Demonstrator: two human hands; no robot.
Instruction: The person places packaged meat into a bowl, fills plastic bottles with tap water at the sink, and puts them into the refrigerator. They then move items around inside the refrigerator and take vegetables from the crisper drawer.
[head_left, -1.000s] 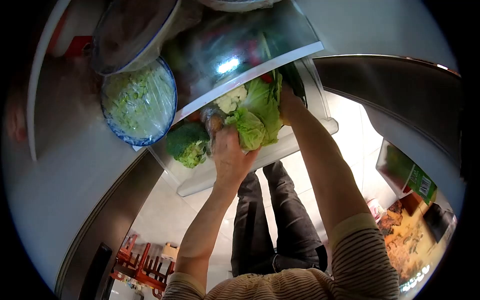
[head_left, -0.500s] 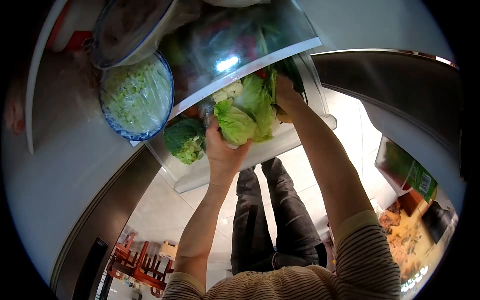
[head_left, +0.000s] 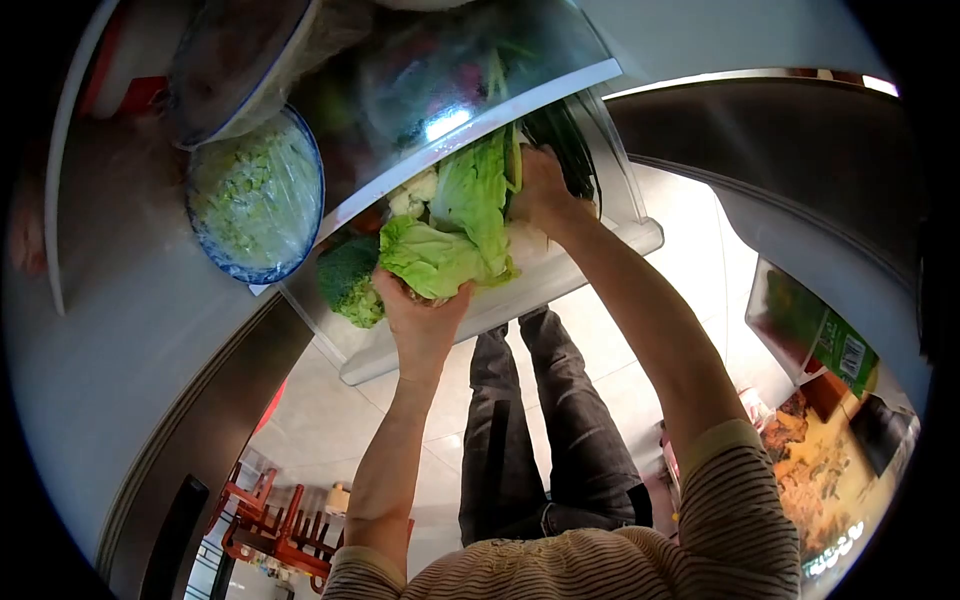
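My left hand (head_left: pixel 425 315) is closed around the lower end of a head of lettuce (head_left: pixel 430 255) at the front of the pulled-out fridge drawer (head_left: pixel 480 325). Its thumb and fingers press into the pale green leaves. My right hand (head_left: pixel 545 190) reaches into the drawer on the lettuce's right side, fingers curled against the upright leaves; the fingertips are hidden. To the left of my left hand sits a broccoli head (head_left: pixel 345 280). White cauliflower (head_left: pixel 415 192) shows behind the lettuce. Long dark green vegetables (head_left: pixel 565 140) lie beyond my right hand.
A clear shelf with a white front edge (head_left: pixel 470 142) overhangs the drawer's back. On the left, a film-covered blue-rimmed bowl (head_left: pixel 255 200) of chopped greens stands beside another wrapped bowl (head_left: pixel 235 65). The fridge door (head_left: pixel 800 150) stands open at right, with a green package (head_left: pixel 845 355) below it.
The lettuce has shifted left and tilted over in my left hand. My right hand has moved left, closer to the leaves, uncovering the dark green vegetables. The view has shifted slightly.
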